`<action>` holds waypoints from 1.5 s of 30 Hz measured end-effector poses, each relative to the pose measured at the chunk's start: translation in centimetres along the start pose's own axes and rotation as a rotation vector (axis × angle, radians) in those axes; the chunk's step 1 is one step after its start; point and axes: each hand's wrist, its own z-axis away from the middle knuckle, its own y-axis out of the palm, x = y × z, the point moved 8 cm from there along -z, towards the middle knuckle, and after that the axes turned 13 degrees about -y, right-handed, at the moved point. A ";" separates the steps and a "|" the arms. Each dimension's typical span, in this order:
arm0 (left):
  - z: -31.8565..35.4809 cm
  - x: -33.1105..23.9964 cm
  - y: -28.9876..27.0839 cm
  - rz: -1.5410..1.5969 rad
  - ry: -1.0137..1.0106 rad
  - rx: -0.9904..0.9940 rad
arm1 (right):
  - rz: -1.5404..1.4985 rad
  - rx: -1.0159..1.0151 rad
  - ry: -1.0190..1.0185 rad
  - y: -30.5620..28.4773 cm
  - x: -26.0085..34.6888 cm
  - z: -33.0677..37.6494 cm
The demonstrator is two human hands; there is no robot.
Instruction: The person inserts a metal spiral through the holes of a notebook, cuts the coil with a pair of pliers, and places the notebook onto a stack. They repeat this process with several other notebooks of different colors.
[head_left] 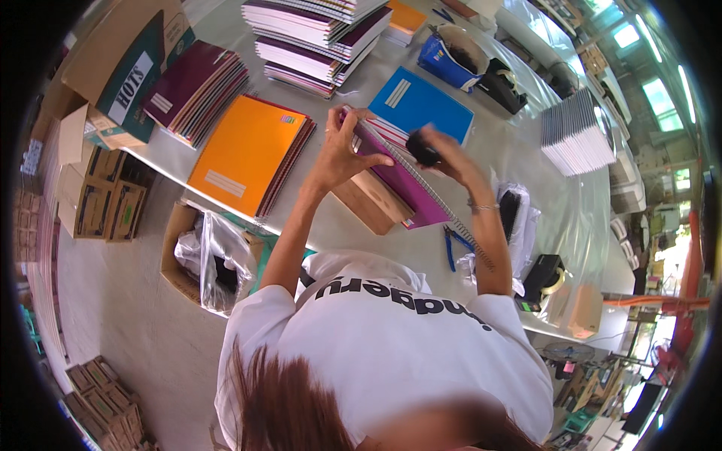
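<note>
A purple notebook (406, 184) stands tilted against a wooden block (370, 201) on the table before me. My left hand (340, 150) grips its far end, thumb lying across the cover and fingers curled over the top. Along the notebook's spine runs a spiral wire coil (459, 231), whose loose tail sticks out past the near end by my right forearm. My right hand (450, 156) is closed on a dark, rounded object (423, 149), held at the spine; blur hides its kind. Blue-handled pliers (450, 248) lie just right of the notebook's near corner.
Orange-topped notebooks (244, 154) and maroon ones (197, 90) are piled at left, with a tall notebook stack (312, 37) behind. A blue notebook (429, 101) lies beyond my hands. White-edged books (577, 134), a tape dispenser (545, 276) and plastic-wrapped items (519, 218) are at right. A carton (180, 240) stands below the table's left edge.
</note>
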 end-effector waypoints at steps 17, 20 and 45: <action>-0.3 -0.3 -0.1 0.090 -0.027 -0.001 | 1.326 0.349 0.152 1.0 -1.3 -3.3; -0.1 0.1 -0.6 0.096 -0.001 -0.018 | 0.152 0.150 0.066 1.5 1.7 -2.5; 0.2 3.7 -1.0 0.618 -0.248 0.149 | 0.793 0.417 -0.090 6.9 3.9 -4.5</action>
